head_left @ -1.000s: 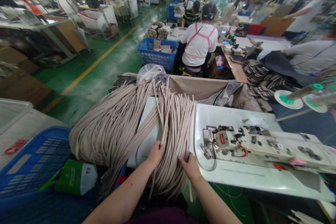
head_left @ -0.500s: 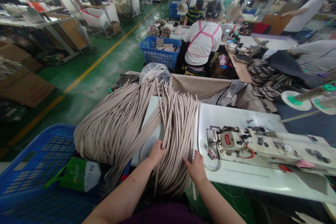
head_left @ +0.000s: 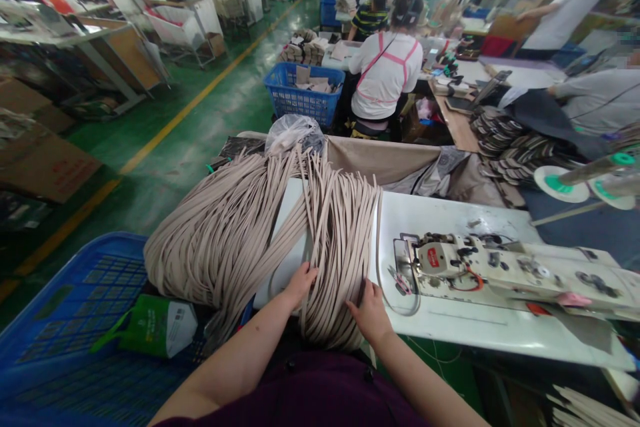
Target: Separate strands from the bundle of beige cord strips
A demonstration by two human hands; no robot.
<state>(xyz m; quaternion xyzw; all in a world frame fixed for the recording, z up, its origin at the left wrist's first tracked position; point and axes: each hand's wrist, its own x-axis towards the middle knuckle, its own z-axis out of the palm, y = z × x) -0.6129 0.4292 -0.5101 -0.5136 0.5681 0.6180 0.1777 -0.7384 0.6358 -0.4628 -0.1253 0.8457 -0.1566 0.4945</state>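
- Both hands sit slightly higher in the frame than a moment earlier: left hand [head_left: 299, 285] and right hand [head_left: 370, 312], both on a bundle of beige strips [head_left: 340, 247].
- Left grip curls into the strips, right grip spreads across them; whether either pinches, I cannot tell.
- Bundle drapes over the near edge of a white tabletop [head_left: 450, 213], centre frame.
- Sewing machine head [head_left: 440, 257] lies just right of it.
- Blue plastic crate [head_left: 100, 243] and green-and-white bag [head_left: 155, 327] sit lower left.
- Clear plastic bag [head_left: 294, 135] rests behind the bundle.
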